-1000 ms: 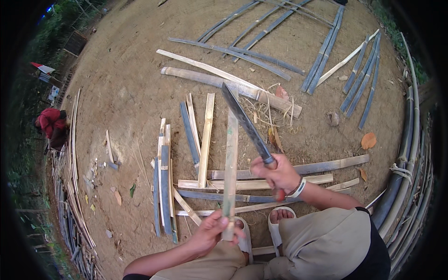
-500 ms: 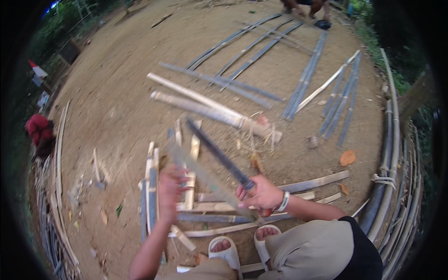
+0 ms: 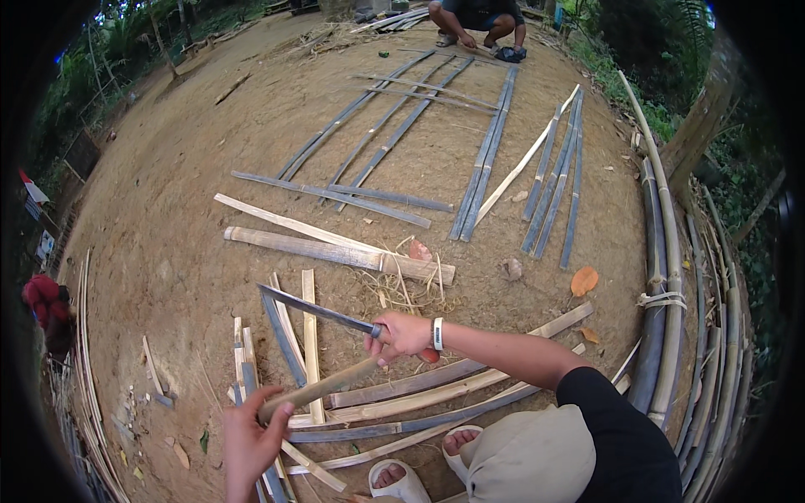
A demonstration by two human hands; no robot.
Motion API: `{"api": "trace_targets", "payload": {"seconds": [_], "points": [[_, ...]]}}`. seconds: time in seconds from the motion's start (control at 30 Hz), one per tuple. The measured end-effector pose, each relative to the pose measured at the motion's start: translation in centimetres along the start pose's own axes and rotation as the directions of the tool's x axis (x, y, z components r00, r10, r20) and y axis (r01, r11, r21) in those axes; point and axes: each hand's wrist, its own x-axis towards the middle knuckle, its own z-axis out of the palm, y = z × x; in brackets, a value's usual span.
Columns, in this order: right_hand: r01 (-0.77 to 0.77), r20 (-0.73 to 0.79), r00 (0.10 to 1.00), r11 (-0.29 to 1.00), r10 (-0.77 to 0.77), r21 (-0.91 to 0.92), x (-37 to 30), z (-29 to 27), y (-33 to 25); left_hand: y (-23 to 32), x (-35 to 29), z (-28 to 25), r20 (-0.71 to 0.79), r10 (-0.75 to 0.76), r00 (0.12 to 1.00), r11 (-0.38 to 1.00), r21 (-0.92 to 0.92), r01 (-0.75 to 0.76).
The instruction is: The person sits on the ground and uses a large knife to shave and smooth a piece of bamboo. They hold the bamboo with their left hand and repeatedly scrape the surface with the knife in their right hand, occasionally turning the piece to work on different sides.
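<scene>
My right hand (image 3: 404, 334) is closed round the handle of a machete (image 3: 317, 312), its long dark blade pointing to the far left. A reddish handle end shows below the fist. My left hand (image 3: 254, 440) grips the near end of a split bamboo piece (image 3: 323, 387) between thumb and fingers. This piece slants up toward the right hand, its far end beside the right fingers; whether they touch it I cannot tell. Below both hands, several split bamboo strips (image 3: 419, 412) lie side by side on the soil. More short strips (image 3: 310, 335) lie beyond the left hand.
A thick half-round bamboo length (image 3: 314, 245) lies ahead, with fibre shavings at its right end. Farther off, dark strips (image 3: 394, 142) form a loose grid. A person (image 3: 478, 25) squats behind it. Tied bamboo poles (image 3: 662, 293) line the right side. A person in red (image 3: 46, 306) is far left.
The machete blade has swung lower and more to the left. My left hand has moved down and left, and the bamboo piece now lies at a flatter slant. The view has shifted.
</scene>
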Motion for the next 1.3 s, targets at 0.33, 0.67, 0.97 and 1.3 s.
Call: {"api": "trace_targets", "payload": {"seconds": [0.33,0.67,0.97,1.3], "points": [[0.048,-0.35,0.901,0.86,-0.257,-0.508,-3.8,4.0,-3.1,-7.6,-5.7,6.4,0.096,0.032,0.995,0.971,0.231,-0.054],[-0.049,-0.044,0.998,0.917,0.034,-0.397,-12.3,9.3,-4.1,-2.1,-6.8,4.9,0.211,-0.124,0.97,0.99,0.092,0.107],[-0.109,-0.092,0.993,0.8,0.067,-0.59,-11.4,8.1,-2.8,0.1,-7.4,5.6,0.257,-0.205,0.944,0.976,0.133,0.175],[-0.086,-0.12,0.993,0.795,0.017,-0.601,-11.4,7.5,-1.7,0.4,-7.0,6.1,0.224,-0.134,0.965,0.991,0.042,0.128]]}}
